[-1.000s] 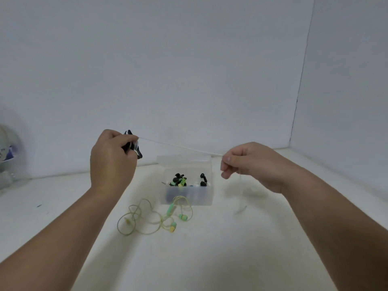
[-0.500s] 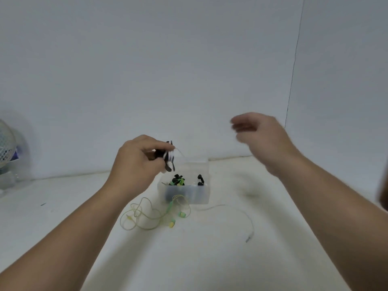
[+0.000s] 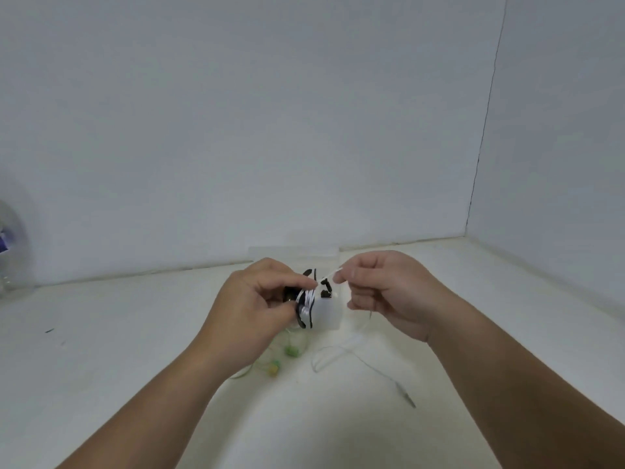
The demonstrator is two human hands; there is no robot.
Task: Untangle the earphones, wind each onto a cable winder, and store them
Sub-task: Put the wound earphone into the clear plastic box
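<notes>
Soft even light, faint shadows under the arms, mild blur, wide-angle bending at edges

Back wall [image 3: 236, 113]: plain, pale grey-white, unmarked. Right wall [image 3: 568, 130]: same finish, and it meets the back wall at a thin dark vertical seam [image 3: 487, 123] running down to the tabletop's far right corner. Tabletop [image 3: 101, 350]: white, matte, butted against both walls. One small dark fleck [image 3: 49, 330] lies near its left edge. A blurred, clear rounded object [image 3: 8, 258] stands at the far left, cut off by the frame. Lighting: even and diffuse, with soft shadows.
</notes>
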